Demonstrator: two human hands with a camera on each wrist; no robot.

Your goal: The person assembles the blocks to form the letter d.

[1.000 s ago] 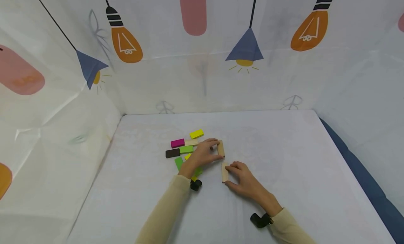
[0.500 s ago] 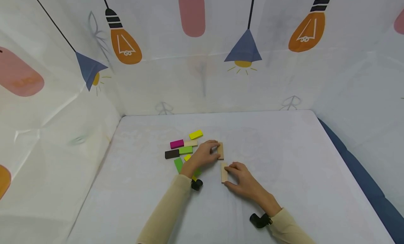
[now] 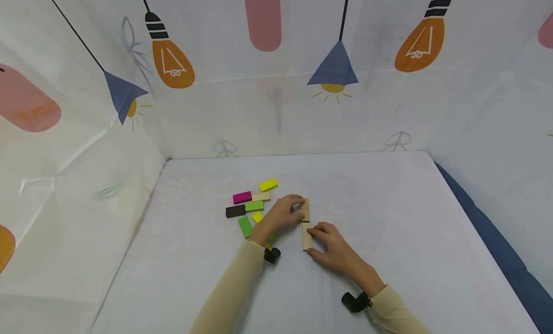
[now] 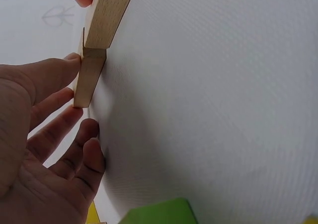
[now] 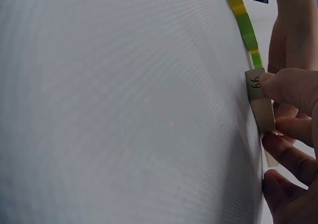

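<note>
Two plain wooden blocks lie end to end in a line on the white table. My left hand holds the far wooden block, thumb at its near end and fingers toward its far end. From the right, my right hand pinches the near wooden block between thumb and fingers. The left wrist view shows the ends of the far block and near block meeting, slightly offset. In the right wrist view, the near block bears dark printed digits on its end.
Left of my hands lie a magenta block, a dark block, a pale block, a yellow block and green blocks, one beside my left wrist. My left forearm partly covers others. A patterned sheet surrounds the white table.
My left hand has drawn the far wooden block nearer and slightly right, closing the gap to the near one. My right hand and its block have stayed in place.
</note>
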